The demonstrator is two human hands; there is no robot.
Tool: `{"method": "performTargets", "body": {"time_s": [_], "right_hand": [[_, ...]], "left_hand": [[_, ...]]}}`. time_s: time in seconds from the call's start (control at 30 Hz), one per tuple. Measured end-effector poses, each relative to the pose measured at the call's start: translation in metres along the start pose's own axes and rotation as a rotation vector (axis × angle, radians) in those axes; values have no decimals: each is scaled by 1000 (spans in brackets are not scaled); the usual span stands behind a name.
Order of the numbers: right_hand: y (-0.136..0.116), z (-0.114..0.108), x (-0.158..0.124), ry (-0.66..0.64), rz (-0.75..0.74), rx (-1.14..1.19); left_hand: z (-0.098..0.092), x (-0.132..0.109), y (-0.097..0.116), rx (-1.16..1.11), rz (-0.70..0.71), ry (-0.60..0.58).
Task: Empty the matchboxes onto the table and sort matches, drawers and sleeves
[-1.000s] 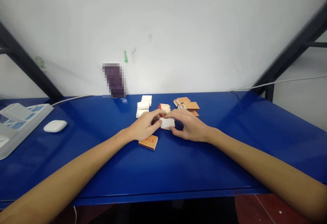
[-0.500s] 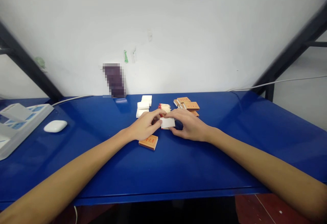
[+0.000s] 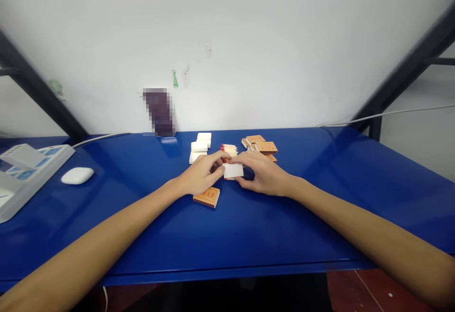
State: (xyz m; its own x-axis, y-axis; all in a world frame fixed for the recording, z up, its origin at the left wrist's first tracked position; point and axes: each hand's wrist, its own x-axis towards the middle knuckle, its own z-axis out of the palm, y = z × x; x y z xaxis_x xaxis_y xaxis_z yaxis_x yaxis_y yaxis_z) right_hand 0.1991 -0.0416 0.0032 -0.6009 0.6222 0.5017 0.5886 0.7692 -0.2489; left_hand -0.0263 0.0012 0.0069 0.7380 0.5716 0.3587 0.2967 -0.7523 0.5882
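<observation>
Between my two hands is a small white matchbox tray (image 3: 233,170), its plain white face towards me. My left hand (image 3: 205,173) grips its left end with thumb and fingers. My right hand (image 3: 265,173) has its fingers curled on the right end. Under the tray's lower edge a few match tips show. Just behind it lies a pile of matches (image 3: 230,150) with red heads to the left, partly covered by my fingers. An orange matchbox sleeve or box (image 3: 207,197) lies on the table below my left hand, which overlaps its top edge.
Several white trays (image 3: 199,147) are stacked behind my left hand. Several orange matchboxes (image 3: 266,147) lie behind my right hand. To the left are a white earphone case (image 3: 77,176) and a power strip (image 3: 53,165). A blurred dark object (image 3: 159,113) leans on the wall behind the blue table (image 3: 249,236).
</observation>
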Motion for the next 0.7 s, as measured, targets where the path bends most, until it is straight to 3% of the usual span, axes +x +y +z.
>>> {"method": "performTargets", "body": {"time_s": [0.4, 0.7], "right_hand": [[1, 0, 0, -17, -14, 21], [3, 2, 0, 44, -52, 25]], "left_hand": [[-1, 1, 1, 22, -6, 14], [0, 0, 0, 20, -5, 10]]}}
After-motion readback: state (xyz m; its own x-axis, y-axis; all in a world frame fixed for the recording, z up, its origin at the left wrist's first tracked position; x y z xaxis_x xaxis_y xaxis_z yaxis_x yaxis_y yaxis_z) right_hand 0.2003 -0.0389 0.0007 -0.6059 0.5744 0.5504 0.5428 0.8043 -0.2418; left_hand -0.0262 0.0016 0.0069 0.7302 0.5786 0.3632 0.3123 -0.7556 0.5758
